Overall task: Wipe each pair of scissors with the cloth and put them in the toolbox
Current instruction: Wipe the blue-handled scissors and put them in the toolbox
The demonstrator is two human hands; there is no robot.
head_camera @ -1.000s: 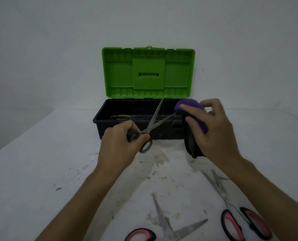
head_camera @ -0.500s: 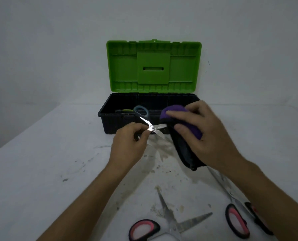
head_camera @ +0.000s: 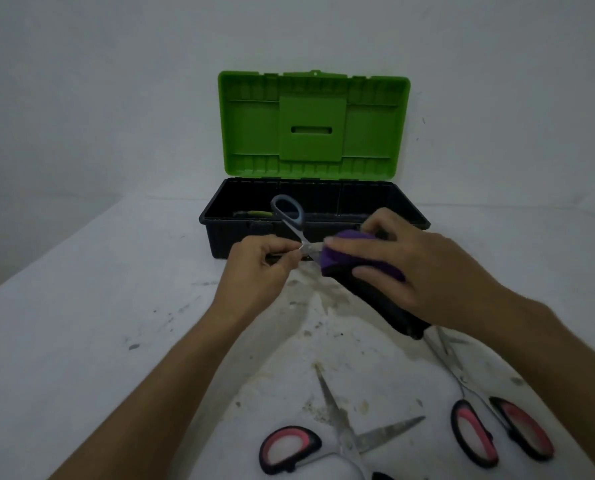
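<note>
Scissors in hand: grey-handled scissors (head_camera: 291, 220), handle loop up, blades running into the cloth, just in front of the toolbox.
Cloth: purple and black cloth (head_camera: 355, 268), wrapped over the blades.
Left hand (head_camera: 258, 268): pinches the scissors near the pivot.
Right hand (head_camera: 414, 268): grips the cloth, fingers curled over it.
Toolbox (head_camera: 240, 233): black base, green lid (head_camera: 313, 126) standing open, far side of the tabletop (head_camera: 81, 323).
Other scissors: pink-handled pair (head_camera: 337, 441) lying open near the front edge; second pink-handled pair (head_camera: 497, 427) to its right.

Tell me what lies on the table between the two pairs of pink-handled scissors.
Nothing: in the head view only bare, stained table separates the open pair from the right-hand pair.
</note>
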